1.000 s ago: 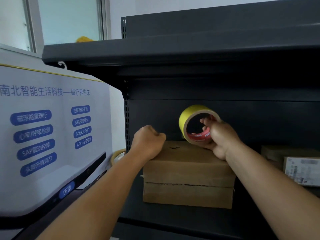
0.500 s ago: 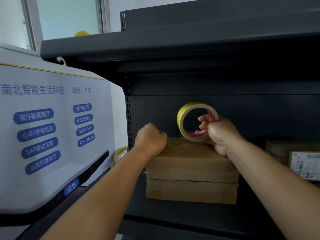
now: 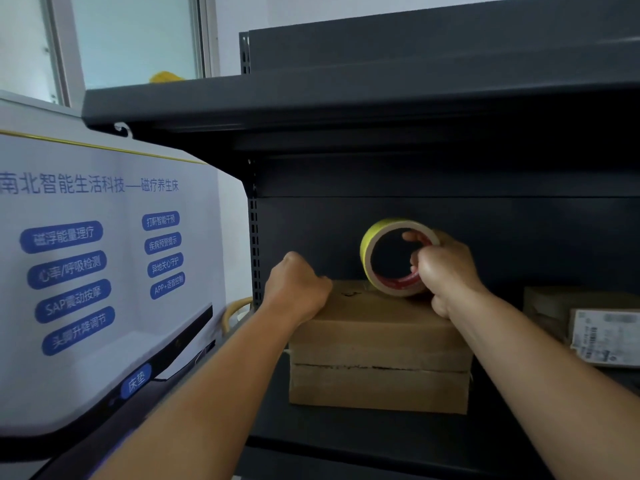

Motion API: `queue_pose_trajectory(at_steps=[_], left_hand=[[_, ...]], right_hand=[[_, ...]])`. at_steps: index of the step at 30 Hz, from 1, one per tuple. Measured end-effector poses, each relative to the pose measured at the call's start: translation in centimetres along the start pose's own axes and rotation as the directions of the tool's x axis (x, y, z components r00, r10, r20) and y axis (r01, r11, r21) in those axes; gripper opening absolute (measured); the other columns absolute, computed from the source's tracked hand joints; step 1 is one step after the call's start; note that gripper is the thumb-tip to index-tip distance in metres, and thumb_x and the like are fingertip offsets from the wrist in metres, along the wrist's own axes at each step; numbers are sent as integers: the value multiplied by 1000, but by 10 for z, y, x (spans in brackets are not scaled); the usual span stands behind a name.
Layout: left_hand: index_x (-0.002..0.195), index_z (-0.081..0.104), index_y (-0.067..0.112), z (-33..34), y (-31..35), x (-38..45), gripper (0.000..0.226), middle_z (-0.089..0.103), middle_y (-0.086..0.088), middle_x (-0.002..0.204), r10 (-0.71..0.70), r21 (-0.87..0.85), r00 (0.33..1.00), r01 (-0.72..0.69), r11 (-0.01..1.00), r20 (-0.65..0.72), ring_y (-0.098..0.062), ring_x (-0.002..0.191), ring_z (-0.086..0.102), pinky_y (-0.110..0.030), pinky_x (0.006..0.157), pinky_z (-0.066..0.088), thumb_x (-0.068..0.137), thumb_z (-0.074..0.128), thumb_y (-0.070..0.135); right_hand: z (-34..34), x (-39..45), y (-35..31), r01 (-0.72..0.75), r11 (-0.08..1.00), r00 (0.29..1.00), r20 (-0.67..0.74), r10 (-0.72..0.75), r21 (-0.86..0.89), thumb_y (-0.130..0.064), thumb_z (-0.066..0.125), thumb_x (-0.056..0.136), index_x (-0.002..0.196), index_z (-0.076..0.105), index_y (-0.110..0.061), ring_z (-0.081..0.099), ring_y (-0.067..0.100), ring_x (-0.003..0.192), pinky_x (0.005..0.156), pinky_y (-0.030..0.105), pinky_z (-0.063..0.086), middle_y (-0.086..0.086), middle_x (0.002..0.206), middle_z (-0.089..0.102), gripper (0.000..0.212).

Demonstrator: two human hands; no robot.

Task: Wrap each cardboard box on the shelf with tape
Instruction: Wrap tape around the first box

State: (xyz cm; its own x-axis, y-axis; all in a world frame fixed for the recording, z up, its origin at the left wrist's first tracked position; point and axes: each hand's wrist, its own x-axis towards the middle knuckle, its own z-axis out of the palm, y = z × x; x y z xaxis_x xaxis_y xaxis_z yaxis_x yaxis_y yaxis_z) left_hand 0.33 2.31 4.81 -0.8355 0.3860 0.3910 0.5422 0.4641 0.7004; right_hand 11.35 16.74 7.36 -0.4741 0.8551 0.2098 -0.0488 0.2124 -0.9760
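Since a second ago, almost nothing is moving: both hands are staying where they were, and the tape roll [image 3: 398, 256] is tilting only slightly, its open core now facing me more squarely. I'm holding that yellow roll upright in my right hand [image 3: 445, 271], fingers [image 3: 414, 237] hooked through the core and curled round the red-lined inner rim, its lower edge touching or sitting just above the back of the box top; can't tell which. My left hand [image 3: 298, 292] is resting as a closed fist on the top left corner of the cardboard box [image 3: 379, 355]; whether it's pinching a tape end there, I can't tell. That box is sitting on the lower board of the dark metal shelf [image 3: 346, 434], a ragged seam running across its front face. Another cardboard box [image 3: 550, 306] with a white printed label [image 3: 604, 336] is sitting further right on the same board, well apart. Left of the shelf, a white display panel [image 3: 104, 271] with blue Chinese text is standing.
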Motion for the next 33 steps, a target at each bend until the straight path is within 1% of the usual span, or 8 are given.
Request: queue_pose_trajectory(at_steps=[4, 7, 10, 18, 25, 29, 32, 33], left_hand=[[99, 60, -5, 2, -1, 2, 33, 63, -19, 89, -12, 15, 1000, 12, 1000, -2, -26, 72, 61, -26, 48, 35, 83, 59, 24], [83, 59, 5, 3, -1, 3, 20, 59, -14, 76, 9, 55, 1000, -9, 998, 11, -25, 67, 58, -26, 53, 39, 84, 58, 24], [67, 47, 12, 3, -1, 4, 24, 48, -3, 64, 19, 113, 1000, -21, 993, 20, -18, 59, 50, -25, 51, 38, 86, 58, 23], [60, 43, 14, 3, 6, 4, 28, 47, -3, 61, 39, 196, 998, -46, 980, 40, -14, 54, 47, -24, 45, 33, 86, 56, 15], [89, 60, 4, -3, -2, 11, 19, 47, -2, 64, -62, 113, 989, 47, 992, 136, -15, 56, 47, -25, 47, 34, 84, 58, 21], [71, 57, 14, -14, -7, 6, 22, 56, -4, 75, -91, 3, 960, 94, 996, 263, -18, 72, 53, -28, 65, 42, 88, 60, 29], [103, 62, 29, -19, 5, -3, 18, 53, 1, 120, 108, 333, 978, -163, 929, 177, -22, 121, 41, -39, 101, 32, 96, 45, 30], [115, 59, 28, -21, 12, -7, 27, 48, 2, 131, 209, 422, 943, -306, 853, 261, -21, 130, 35, -42, 107, 27, 99, 37, 31]], right_hand=[[1, -2, 0, 22, 999, 1000, 10, -21, -26, 3, 43, 88, 82, 62, -34, 52, 13, 76, 56, 24, 37, -1, 92, 56, 42], [2, -4, -1, 34, 999, 999, 17, -33, -30, 4, 43, 88, 90, 64, -33, 51, 12, 80, 56, 23, 36, -1, 97, 57, 43], [2, -6, -1, 51, 998, 998, 26, -50, -44, 4, 43, 89, 96, 66, -30, 51, 13, 86, 55, 21, 35, -2, 103, 57, 42], [3, -4, 0, 62, 994, 997, 40, -58, -91, 2, 44, 91, 105, 65, -29, 47, 7, 73, 52, 21, 35, -2, 106, 55, 39], [2, -2, -2, 28, 993, 998, 55, -21, -118, 0, 45, 92, 107, 64, -28, 48, 15, 86, 53, 22, 35, -2, 106, 52, 37], [1, -1, 0, 42, 991, 997, 71, -33, -130, -2, 46, 93, 106, 63, -28, 47, 13, 81, 53, 22, 36, -2, 105, 52, 35], [1, -1, 1, 58, 989, 996, 71, -48, -139, -2, 46, 93, 107, 63, -28, 48, 13, 83, 53, 22, 36, -1, 106, 52, 34], [1, -1, 1, 53, 988, 997, 70, -43, -142, -2, 46, 93, 107, 63, -27, 48, 14, 84, 53, 22, 35, 0, 106, 52, 34]])
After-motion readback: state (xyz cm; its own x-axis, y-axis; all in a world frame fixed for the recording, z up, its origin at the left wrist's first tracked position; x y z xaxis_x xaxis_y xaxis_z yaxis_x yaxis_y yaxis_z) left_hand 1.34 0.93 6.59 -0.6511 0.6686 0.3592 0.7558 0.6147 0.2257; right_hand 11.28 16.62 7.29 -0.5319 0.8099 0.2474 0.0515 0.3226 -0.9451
